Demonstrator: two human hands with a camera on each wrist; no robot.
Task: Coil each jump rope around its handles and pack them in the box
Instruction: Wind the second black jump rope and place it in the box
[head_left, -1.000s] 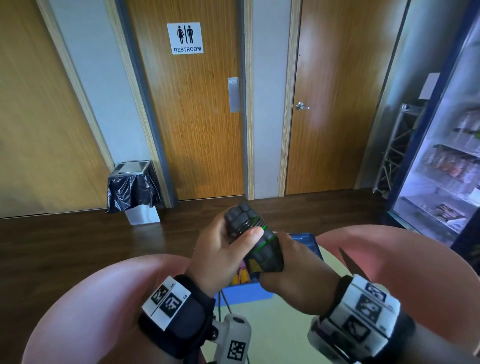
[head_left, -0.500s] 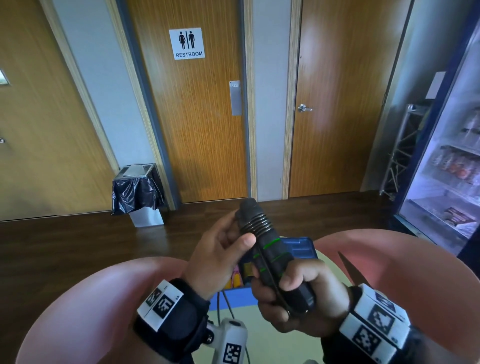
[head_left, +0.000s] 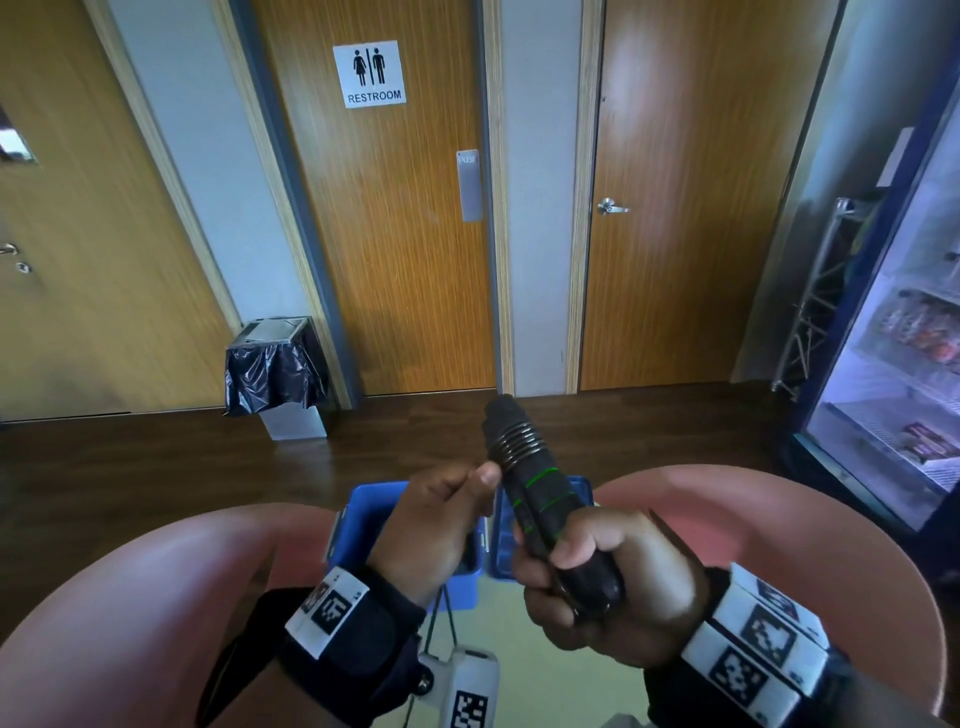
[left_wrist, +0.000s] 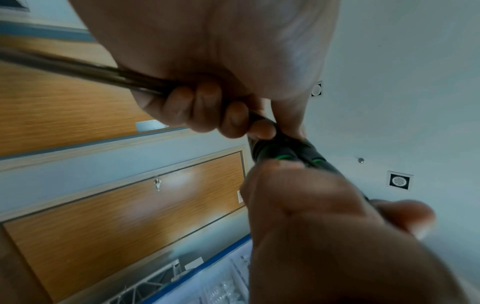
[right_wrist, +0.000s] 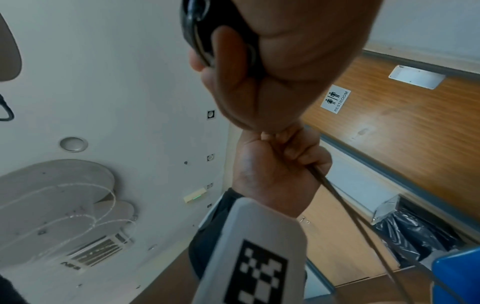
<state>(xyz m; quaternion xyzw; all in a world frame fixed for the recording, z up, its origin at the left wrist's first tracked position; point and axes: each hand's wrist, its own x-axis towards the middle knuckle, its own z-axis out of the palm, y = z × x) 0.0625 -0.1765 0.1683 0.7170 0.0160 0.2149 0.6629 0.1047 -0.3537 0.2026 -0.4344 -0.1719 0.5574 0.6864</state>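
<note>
Two black jump rope handles (head_left: 540, 493) with green rings are held together, tips pointing up and away. My right hand (head_left: 576, 561) grips their lower half; their butt ends (right_wrist: 197, 26) show in the right wrist view. Several turns of dark cord wrap the handles near the top. My left hand (head_left: 467, 493) sits just left of the handles, fingers curled round the cord (left_wrist: 78, 70), which trails down from the fist (right_wrist: 350, 205). The blue box (head_left: 363, 519) stands open below both hands.
A bin lined with a black bag (head_left: 275, 369) stands by the restroom door (head_left: 374, 260). A glass-front fridge (head_left: 893, 389) fills the right side. Pink rounded surfaces (head_left: 130, 597) flank my arms, with a pale yellow surface (head_left: 545, 660) between them.
The handles have tipped from lying across my hands to pointing up. My right hand has slid down to their lower half, and my left thumb has come off them to the left.
</note>
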